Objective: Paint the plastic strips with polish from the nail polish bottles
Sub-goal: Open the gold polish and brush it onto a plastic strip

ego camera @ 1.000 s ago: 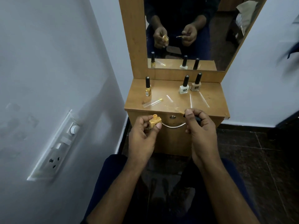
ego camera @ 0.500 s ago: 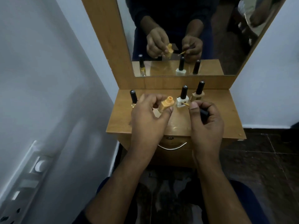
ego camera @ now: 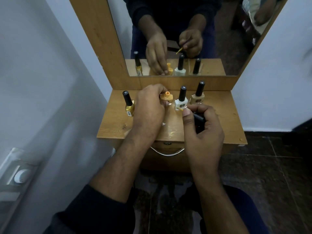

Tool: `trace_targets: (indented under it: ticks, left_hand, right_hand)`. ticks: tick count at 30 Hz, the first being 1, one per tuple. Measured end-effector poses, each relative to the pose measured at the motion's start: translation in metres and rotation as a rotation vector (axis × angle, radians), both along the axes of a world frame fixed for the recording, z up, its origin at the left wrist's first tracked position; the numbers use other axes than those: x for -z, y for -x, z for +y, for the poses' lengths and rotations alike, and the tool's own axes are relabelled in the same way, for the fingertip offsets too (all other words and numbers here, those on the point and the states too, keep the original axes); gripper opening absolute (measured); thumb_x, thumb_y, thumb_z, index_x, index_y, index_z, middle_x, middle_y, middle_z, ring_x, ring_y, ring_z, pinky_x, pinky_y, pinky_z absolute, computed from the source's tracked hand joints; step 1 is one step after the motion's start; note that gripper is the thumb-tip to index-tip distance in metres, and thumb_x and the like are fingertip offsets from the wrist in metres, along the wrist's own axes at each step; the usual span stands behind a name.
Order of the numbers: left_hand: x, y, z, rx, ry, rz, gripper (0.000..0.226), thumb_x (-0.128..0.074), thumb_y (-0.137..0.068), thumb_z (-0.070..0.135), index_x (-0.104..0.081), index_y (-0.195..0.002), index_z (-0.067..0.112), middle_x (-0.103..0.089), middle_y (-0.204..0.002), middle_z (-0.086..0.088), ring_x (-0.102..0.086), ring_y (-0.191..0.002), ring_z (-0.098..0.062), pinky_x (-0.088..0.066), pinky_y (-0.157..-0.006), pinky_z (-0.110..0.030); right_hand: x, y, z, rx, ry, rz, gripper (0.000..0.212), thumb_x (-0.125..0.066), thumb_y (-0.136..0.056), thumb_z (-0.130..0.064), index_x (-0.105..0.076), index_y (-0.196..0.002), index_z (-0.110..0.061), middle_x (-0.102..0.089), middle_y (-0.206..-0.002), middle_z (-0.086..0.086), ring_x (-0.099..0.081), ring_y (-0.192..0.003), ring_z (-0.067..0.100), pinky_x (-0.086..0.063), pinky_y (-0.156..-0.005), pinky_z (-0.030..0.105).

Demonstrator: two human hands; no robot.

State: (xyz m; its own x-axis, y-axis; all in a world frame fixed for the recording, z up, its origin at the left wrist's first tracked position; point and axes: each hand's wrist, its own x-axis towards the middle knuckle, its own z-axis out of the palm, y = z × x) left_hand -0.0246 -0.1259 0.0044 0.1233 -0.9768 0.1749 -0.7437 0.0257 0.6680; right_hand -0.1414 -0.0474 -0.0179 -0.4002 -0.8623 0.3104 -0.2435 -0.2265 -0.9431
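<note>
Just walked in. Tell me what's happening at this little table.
A person is working with nail polish at a small wooden dresser. The left hand holds an open orange bottle at the tabletop. The right hand grips its black cap, brush out and tipped with polish. Three capped bottles stand by the mirror: gold, white, beige.
</note>
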Motion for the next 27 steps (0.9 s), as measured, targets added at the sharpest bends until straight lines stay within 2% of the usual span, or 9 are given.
trace_targets:
  ticks: [3, 8, 11, 15, 19, 23, 25, 27]
  left_hand:
    - [0.002, 0.001, -0.002, -0.016, -0.013, 0.012, 0.027, -0.074, -0.092, 0.013, -0.071, -0.117, 0.022, -0.069, -0.112, 0.006, -0.062, -0.107, -0.009, -0.053, -0.095, -0.032]
    - [0.005, 0.003, -0.001, -0.044, -0.019, 0.032, 0.028, -0.074, -0.092, 0.016, -0.070, -0.119, 0.021, -0.069, -0.114, 0.005, -0.061, -0.109, -0.010, -0.052, -0.098, -0.034]
    - [0.005, 0.004, -0.001, -0.048, -0.035, 0.046, 0.037, -0.076, -0.091, 0.014, -0.067, -0.126, 0.019, -0.070, -0.119, 0.004, -0.061, -0.111, -0.009, -0.053, -0.100, -0.034]
    - [0.002, 0.006, 0.006, -0.033, -0.064, 0.057, 0.052, -0.075, -0.091, 0.014, -0.057, -0.140, 0.019, -0.066, -0.131, 0.003, -0.059, -0.123, -0.011, -0.050, -0.107, -0.037]
    - [-0.010, 0.005, 0.032, -0.031, 0.040, -0.009, 0.046, -0.067, -0.099, 0.017, -0.056, -0.143, 0.021, -0.062, -0.135, 0.006, -0.053, -0.123, -0.005, -0.038, -0.097, -0.018]
    - [-0.012, -0.016, 0.070, -0.045, 0.156, 0.010, 0.033, -0.063, -0.102, 0.023, -0.064, -0.135, 0.019, -0.064, -0.130, 0.006, -0.052, -0.114, 0.000, -0.038, -0.093, -0.017]
    - [-0.003, -0.034, 0.083, -0.028, 0.193, 0.010, 0.027, -0.065, -0.101, 0.022, -0.069, -0.127, 0.017, -0.067, -0.125, 0.006, -0.057, -0.114, -0.004, -0.046, -0.094, -0.024]
    - [0.012, -0.050, 0.092, 0.028, 0.206, -0.049, 0.020, -0.065, -0.100, 0.022, -0.072, -0.117, 0.015, -0.067, -0.119, 0.004, -0.059, -0.114, -0.011, -0.052, -0.094, -0.040]
  right_hand:
    - [0.002, 0.003, 0.000, -0.004, -0.006, -0.011, 0.011, -0.068, -0.099, -0.019, -0.067, -0.109, -0.014, -0.068, -0.105, -0.007, -0.064, -0.100, 0.004, -0.047, -0.078, 0.009]
    - [0.004, 0.005, -0.001, -0.028, -0.031, 0.014, 0.013, -0.068, -0.099, -0.020, -0.067, -0.110, -0.016, -0.066, -0.107, -0.008, -0.063, -0.103, 0.001, -0.048, -0.080, 0.011]
    - [0.006, 0.006, -0.002, -0.030, -0.026, 0.038, 0.013, -0.069, -0.098, -0.020, -0.067, -0.110, -0.015, -0.066, -0.107, -0.007, -0.063, -0.102, 0.001, -0.048, -0.080, 0.010]
    - [0.009, 0.010, -0.002, -0.046, -0.026, 0.077, 0.016, -0.068, -0.098, -0.022, -0.067, -0.113, -0.015, -0.065, -0.109, -0.006, -0.062, -0.105, 0.001, -0.049, -0.081, 0.011]
    - [0.009, 0.011, -0.003, -0.036, -0.010, 0.083, 0.016, -0.068, -0.099, -0.022, -0.067, -0.113, -0.014, -0.066, -0.109, -0.005, -0.062, -0.104, 0.000, -0.049, -0.081, 0.011]
    - [0.009, 0.010, -0.002, -0.042, -0.008, 0.072, 0.014, -0.068, -0.098, -0.022, -0.067, -0.111, -0.017, -0.065, -0.108, -0.005, -0.063, -0.103, 0.002, -0.050, -0.081, 0.013]
    - [0.011, 0.009, -0.002, -0.058, -0.008, 0.088, 0.015, -0.069, -0.098, -0.021, -0.067, -0.111, -0.014, -0.065, -0.107, -0.006, -0.064, -0.102, 0.005, -0.051, -0.080, 0.015]
    - [0.015, 0.007, -0.002, -0.079, -0.018, 0.121, 0.017, -0.071, -0.097, -0.021, -0.068, -0.111, -0.013, -0.066, -0.105, -0.006, -0.063, -0.095, 0.005, -0.049, -0.076, 0.014]
